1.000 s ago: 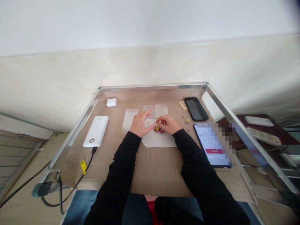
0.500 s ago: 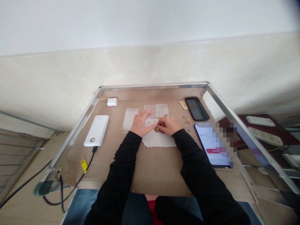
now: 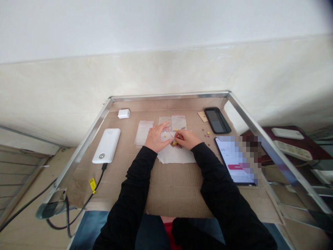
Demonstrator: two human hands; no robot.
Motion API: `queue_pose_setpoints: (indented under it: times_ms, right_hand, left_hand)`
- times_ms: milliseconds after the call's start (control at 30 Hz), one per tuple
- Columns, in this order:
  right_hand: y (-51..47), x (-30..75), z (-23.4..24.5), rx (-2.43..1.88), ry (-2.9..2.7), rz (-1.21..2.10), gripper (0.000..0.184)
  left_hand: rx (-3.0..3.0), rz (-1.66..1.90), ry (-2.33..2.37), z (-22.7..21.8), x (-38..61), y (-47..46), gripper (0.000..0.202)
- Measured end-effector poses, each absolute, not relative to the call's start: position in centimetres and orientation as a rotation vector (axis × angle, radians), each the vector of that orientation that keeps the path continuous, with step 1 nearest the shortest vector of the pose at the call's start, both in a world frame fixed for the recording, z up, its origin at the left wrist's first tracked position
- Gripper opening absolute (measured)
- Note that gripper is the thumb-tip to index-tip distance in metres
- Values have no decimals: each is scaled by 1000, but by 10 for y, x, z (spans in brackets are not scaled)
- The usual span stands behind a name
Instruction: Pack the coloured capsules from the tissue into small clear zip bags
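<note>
Nearest me, the cardboard (image 3: 177,191) runs bare between my sleeves, up to a white sheet (image 3: 177,157) that should be thin enough to shift or crease if I lean on it. On its far part sits the small heap of pills (image 3: 179,146), yellow and dark purplish, partly under my right hand (image 3: 189,139). I'd expect them to be light, hard and smooth, quick to roll away, so a gentle pinch across the middle would suit them better than a squeeze at the ends. My right fingertips are drawn in close at the heap's edge, by the red-edged mouth of a clear bag; I cannot tell whether they are clamped on a pill, on the rim or on nothing. My left hand (image 3: 155,138) has its thumb and forefinger apart, with the clear bag (image 3: 168,133) in the gap between them. That film will be nearly weightless, limp and slick, I judge, so the red edge is the place to take hold, being likely a bit stiffer than the walls. A yellow pill (image 3: 165,136) shows between my left fingers, though I can't tell if it is inside the bag. Farther off, more clear bags (image 3: 178,121) lie flat, and probably cling to the board, needing a fingernail under an edge.
</note>
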State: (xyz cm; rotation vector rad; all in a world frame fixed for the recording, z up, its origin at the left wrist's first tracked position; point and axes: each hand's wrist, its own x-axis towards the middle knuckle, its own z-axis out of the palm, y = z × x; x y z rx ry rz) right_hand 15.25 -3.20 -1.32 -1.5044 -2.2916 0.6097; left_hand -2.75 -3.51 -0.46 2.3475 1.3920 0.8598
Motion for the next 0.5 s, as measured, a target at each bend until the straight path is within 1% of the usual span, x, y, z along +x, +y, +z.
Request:
queue_pose_setpoints:
  times_ms: [233, 333, 500]
  right_hand:
    - [-29, 156, -10, -1402, -2049, 705, 17]
    - [-29, 156, -9, -1346, -1946, 795, 19]
    - [-29, 151, -9, -1267, -1896, 916, 22]
  left_hand:
    - [2356, 847, 1376, -7, -26, -35, 67]
    - [2350, 860, 1356, -6, -24, -36, 67]
    - [2346, 921, 1272, -5, -23, -37, 65]
